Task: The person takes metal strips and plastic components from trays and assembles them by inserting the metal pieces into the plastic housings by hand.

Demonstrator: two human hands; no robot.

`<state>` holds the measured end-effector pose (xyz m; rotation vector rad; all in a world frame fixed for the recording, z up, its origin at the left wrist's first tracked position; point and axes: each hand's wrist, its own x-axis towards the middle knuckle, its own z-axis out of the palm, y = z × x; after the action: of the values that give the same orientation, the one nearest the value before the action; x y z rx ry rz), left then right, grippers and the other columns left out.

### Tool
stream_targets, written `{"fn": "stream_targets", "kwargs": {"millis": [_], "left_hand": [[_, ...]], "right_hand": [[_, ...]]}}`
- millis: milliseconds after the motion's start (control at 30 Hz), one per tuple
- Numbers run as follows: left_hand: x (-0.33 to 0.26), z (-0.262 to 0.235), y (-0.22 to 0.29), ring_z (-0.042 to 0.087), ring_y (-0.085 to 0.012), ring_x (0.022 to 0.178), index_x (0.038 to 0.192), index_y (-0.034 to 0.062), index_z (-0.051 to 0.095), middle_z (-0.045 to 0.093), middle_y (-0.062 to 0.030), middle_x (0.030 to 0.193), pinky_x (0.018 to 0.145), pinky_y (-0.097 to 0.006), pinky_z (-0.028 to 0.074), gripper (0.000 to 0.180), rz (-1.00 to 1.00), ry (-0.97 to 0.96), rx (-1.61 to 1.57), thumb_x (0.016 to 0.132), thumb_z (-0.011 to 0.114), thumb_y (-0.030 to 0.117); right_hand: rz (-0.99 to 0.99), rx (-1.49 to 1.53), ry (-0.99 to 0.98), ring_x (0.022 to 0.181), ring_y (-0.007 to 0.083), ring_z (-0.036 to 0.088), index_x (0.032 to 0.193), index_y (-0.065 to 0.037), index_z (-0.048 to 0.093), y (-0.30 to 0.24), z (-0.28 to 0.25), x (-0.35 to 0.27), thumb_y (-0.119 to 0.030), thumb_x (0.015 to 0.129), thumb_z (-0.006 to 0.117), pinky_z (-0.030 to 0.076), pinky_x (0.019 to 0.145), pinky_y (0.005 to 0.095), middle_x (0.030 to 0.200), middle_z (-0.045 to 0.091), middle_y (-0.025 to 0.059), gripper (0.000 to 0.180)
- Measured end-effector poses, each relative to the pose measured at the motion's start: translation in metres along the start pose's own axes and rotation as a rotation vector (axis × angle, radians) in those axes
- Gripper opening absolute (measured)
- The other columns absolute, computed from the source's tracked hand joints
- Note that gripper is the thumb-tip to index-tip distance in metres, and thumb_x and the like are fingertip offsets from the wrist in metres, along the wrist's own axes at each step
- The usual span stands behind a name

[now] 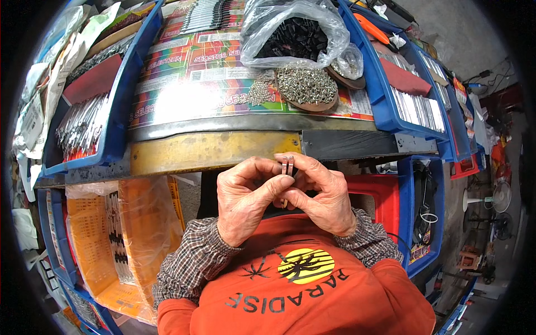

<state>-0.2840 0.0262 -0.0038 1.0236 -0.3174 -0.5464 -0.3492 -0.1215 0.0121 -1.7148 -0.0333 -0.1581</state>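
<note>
Close to my chest, just off the table's front edge, both hands are raised together. A pair of narrow shiny metal strips [287,166] stands upright between them, with what look like small holes near the top ends. My left hand [249,192] is closed, thumb and fingers pinching the strips from the left. My right hand [319,192] is closed on them from the right, its thumb lower down. The strips' lower part is mostly hidden by the thumbs.
On the table are a round dish of small metal rivets [307,87], loose rivets [258,92] and a clear bag of black parts [293,42]. Blue trays of metal strips [84,125] [417,110] flank it. An orange crate [148,240] stands lower left, a red stool [385,195] lower right.
</note>
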Motion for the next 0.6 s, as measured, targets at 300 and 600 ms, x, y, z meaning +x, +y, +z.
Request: {"fn": "stream_targets", "kwargs": {"millis": [300,600], "left_hand": [[0.0004,-0.0027,-0.0010,0.060,-0.0083,0.066,0.094,-0.0039,0.065,0.065,-0.0057,0.082,0.056,-0.021,0.053,0.011,0.005,-0.008,0.005,0.086,0.068,0.002],[-0.0001,-0.0059,0.0006,0.061,-0.0113,0.066,0.098,-0.0056,0.064,0.065,-0.0080,0.084,0.056,-0.023,0.052,0.011,-0.012,-0.053,-0.055,0.088,0.064,0.000]], "right_hand": [[0.005,-0.020,0.005,0.068,0.0070,0.064,0.130,-0.004,0.052,0.0013,0.0012,0.0006,0.003,0.081,0.069,0.052,0.059,0.0219,0.090,0.068,0.0056,0.052],[0.002,0.005,-0.032,0.069,0.0062,0.063,0.132,-0.003,0.051,0.0053,0.0001,0.0018,0.002,0.083,0.068,0.052,0.060,0.0214,0.091,0.067,0.0042,0.052]]}}
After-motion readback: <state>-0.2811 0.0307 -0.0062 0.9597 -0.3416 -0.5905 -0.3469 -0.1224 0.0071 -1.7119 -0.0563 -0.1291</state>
